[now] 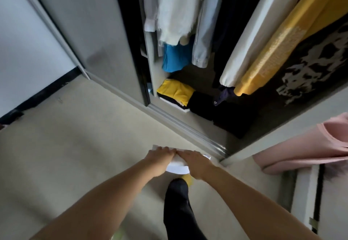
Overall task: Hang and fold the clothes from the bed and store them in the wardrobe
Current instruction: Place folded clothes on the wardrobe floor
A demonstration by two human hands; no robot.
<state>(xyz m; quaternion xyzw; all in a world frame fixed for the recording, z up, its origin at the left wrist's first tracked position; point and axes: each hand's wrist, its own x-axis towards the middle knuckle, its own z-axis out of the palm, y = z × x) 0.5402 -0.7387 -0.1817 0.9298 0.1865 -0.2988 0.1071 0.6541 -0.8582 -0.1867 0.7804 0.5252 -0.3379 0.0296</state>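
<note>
Folded white garment (178, 166), low centre of frame short of the wardrobe (169, 119), is pinched between left hand (160, 158) and right hand (195, 163); any slackened grip risks it unfolding before reaching the folded stack (177, 91).

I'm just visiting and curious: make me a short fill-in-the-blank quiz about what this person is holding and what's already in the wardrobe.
1. Both hands, the left hand and the right hand, hold a folded garment whose colour is ____.
2. On the wardrobe floor, the top garment of the folded stack on the left is ____.
3. The blue garment in the wardrobe is hanging, not ____.
4. At the frame's right edge lies a garment coloured ____.

Missing words: white; yellow; folded; pink
</note>
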